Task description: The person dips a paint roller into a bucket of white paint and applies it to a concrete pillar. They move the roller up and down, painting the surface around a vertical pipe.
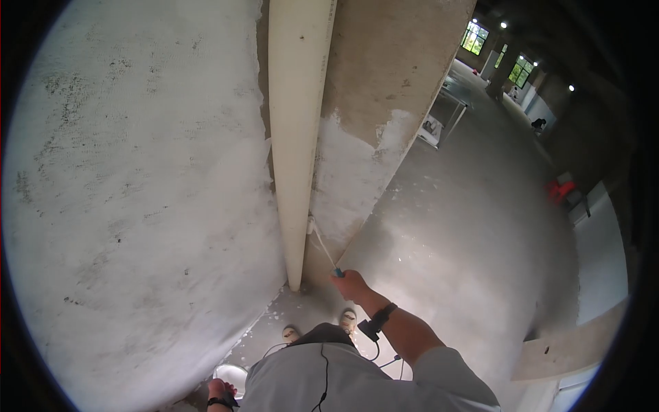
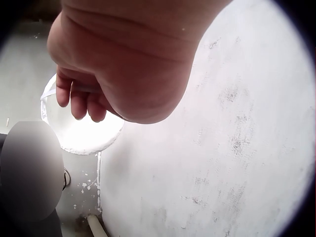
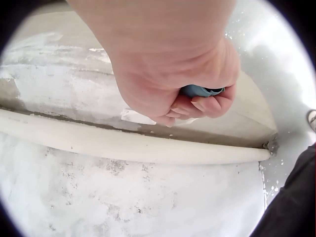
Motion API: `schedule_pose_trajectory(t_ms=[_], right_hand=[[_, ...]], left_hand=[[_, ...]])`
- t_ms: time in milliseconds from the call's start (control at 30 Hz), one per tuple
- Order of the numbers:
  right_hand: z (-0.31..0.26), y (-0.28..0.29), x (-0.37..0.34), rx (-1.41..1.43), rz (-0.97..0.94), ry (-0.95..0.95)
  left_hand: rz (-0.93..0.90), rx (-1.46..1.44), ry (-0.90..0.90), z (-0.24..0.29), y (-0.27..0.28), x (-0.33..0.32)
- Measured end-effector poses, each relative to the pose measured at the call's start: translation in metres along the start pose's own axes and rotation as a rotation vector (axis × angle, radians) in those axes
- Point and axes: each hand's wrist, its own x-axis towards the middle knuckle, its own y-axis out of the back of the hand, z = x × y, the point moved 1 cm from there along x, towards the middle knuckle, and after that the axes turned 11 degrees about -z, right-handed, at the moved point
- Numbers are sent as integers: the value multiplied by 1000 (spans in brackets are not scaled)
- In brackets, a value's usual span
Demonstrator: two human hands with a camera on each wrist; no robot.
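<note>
Paint roller (image 3: 198,91), gripped by the right hand (image 1: 351,284) just below centre of the head view, has its white end beside the cream pipe (image 1: 296,130); the left hand (image 1: 220,390), lower left, is curled round the handle (image 2: 50,92) of a white bucket (image 2: 75,147)

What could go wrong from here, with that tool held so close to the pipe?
The white end of the blue-handled tool in the right hand sits right beside the pale pipe, so a small slip might knock or smear it.

The left hand grips the handle of the bucket; if the bucket tips, any contents could spill on the floor.
</note>
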Motion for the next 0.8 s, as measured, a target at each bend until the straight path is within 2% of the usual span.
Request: schedule_pose_trajectory(t_ms=[100,300,467,633,800], right_hand=[[14,11,-29,49,27,-86],[53,29,-63,32,60,-182],[79,32,-65,107,70,-166],[68,24,-51,81,70,-161],[40,3,-14,128,21,-50]], left_hand=[[-89,52,-20,-3,0,17],[-71,69,-19,-2,-15,18],[-24,82,-26,5,-29,6],[-37,86,-42,10,-30,4],[-70,69,-90,2,-15,1]])
